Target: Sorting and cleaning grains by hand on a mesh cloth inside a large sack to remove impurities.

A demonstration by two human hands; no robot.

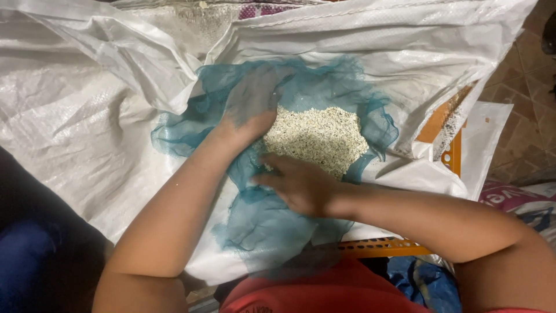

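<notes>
Head view: left hand under teal net, fingers spread flat beneath mesh. Right hand on top, fingers loosely together, touching grain pile at net centre, over white sack. Step: gathering grain. Next needs lifting net edges evenly.

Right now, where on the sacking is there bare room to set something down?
The white sack lies bare left of the teal mesh, and again above it. It is crowded at the middle: left hand under the mesh, right hand beside the grain pile.
</notes>
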